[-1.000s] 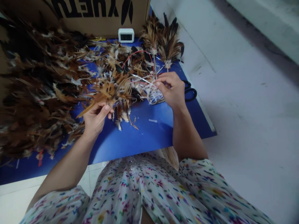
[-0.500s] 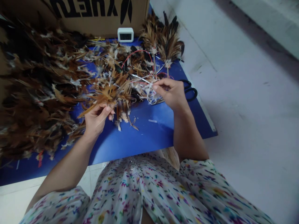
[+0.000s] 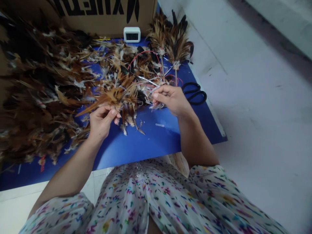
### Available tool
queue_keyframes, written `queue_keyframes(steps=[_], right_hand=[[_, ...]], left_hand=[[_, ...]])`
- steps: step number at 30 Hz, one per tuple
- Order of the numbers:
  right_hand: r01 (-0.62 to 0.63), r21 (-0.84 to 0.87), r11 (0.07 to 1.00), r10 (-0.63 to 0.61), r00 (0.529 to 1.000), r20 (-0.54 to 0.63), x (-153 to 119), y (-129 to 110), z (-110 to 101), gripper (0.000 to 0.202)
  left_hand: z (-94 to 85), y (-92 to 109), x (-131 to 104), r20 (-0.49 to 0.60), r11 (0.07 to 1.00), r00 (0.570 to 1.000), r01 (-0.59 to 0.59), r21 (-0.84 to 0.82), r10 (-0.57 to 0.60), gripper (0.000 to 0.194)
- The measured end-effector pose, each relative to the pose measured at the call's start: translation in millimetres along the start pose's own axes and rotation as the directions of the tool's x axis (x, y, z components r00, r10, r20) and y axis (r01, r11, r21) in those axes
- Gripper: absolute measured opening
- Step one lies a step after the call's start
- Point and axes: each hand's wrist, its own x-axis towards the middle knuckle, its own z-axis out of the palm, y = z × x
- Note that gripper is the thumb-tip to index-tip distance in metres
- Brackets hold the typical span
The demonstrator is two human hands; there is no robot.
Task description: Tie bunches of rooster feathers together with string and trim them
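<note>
My left hand (image 3: 101, 120) is closed in a pinch on the base of a bunch of brown feathers (image 3: 110, 96). Their tips fan up and to the left over the blue table. My right hand (image 3: 170, 99) is closed too, thumb against forefinger, at a tangle of pale plastic strips (image 3: 147, 87). A strip seems to be between its fingertips, though part of it is hidden by the fingers. Just right of this hand lie black-handled scissors (image 3: 198, 97). Loose feathers with whitish bases (image 3: 129, 121) lie between the hands.
A large heap of brown feathers (image 3: 44, 97) covers the left side of the blue table (image 3: 146, 143). At the back stand a cardboard box (image 3: 109, 24) and a small white digital clock (image 3: 132, 34). Two feather bunches on sticks (image 3: 176, 48) lie back right, near red cord (image 3: 143, 52).
My right hand has shifted a little left and down, away from the scissors, which now show more fully. The left hand keeps its hold on the feathers, almost still.
</note>
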Motion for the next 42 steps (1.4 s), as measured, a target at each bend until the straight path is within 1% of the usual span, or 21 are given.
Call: queue_keyframes(steps=[3,5,7,10,14,19,23,27,30,34,38,42], right_hand=[[-0.074,0.048,0.996,0.068,0.990,0.126,-5.6,0.8,19.0,0.024],[-0.088,0.040,0.995,0.079,0.979,0.187,-10.1,2.1,31.7,0.021],[-0.061,-0.011,0.998,0.062,0.975,0.213,-14.5,3.6,42.0,0.015],[0.048,-0.160,0.986,-0.018,0.983,0.183,-20.0,4.8,51.0,0.008],[0.187,-0.328,0.926,-0.144,0.978,0.151,-24.8,3.1,53.6,0.011],[0.354,-0.453,0.818,-0.305,0.935,0.180,-27.4,3.8,54.3,0.015],[0.410,-0.525,0.746,-0.335,0.912,0.236,-28.6,6.7,55.7,0.017],[0.416,-0.575,0.705,-0.314,0.909,0.273,-29.4,7.5,56.6,0.020],[0.425,-0.581,0.694,-0.316,0.905,0.284,-29.5,7.3,57.1,0.021],[0.439,-0.570,0.694,-0.329,0.898,0.292,-29.7,7.6,57.6,0.023],[0.447,-0.571,0.689,-0.336,0.895,0.295,-29.3,8.5,55.8,0.023],[0.434,-0.584,0.686,-0.350,0.901,0.257,-26.8,8.7,50.2,0.022]], left_hand=[[4.0,4.0,0.8,0.034,0.997,0.997,0.065,-0.038,-0.063,0.039],[7.8,7.0,0.8,0.063,0.990,0.991,0.120,-0.072,-0.116,0.042],[10.9,8.6,0.2,0.098,0.980,0.982,0.172,-0.095,-0.163,0.043],[13.2,8.2,-1.5,0.124,0.969,0.971,0.217,-0.118,-0.202,0.043],[13.9,7.0,-3.7,0.109,0.959,0.964,0.255,-0.125,-0.242,0.045],[14.8,8.8,-6.2,0.114,0.944,0.946,0.314,-0.099,-0.303,0.043],[14.7,7.5,-8.2,0.146,0.927,0.922,0.370,-0.051,-0.360,0.043],[13.7,5.0,-9.0,0.180,0.914,0.900,0.405,-0.009,-0.397,0.043],[12.2,3.4,-9.4,0.213,0.917,0.896,0.399,0.004,-0.391,0.039],[9.3,0.2,-9.5,0.235,0.932,0.905,0.362,0.015,-0.355,0.033],[9.2,-0.2,-8.0,0.182,0.953,0.938,0.303,-0.010,-0.296,0.031],[12.0,5.7,-4.8,0.106,0.967,0.965,0.247,-0.058,-0.240,0.035]])
